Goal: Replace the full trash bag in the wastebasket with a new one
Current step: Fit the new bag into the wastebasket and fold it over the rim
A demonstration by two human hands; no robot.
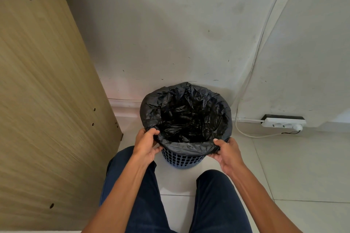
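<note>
Place: indoor room corner, home or office, I cannot tell which | under me: pale floor tiles (303,166) | ahead: scuffed white wall (170,24) | my left: wood-grain furniture panel (37,100) | at wall foot: power strip (282,124), cable (255,136) | before me: wastebasket (181,159) lined with trash bag (189,115)

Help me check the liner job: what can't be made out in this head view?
Head view:
- Inside the trash bag: black crumpled folds hide whether anything lies at the bottom.
- The wastebasket: the bag covers its rim and hides its far side.
- The left hand and right hand: some fingertips are tucked under the bag's edge.
- The power strip: its details are too small to make out.
</note>
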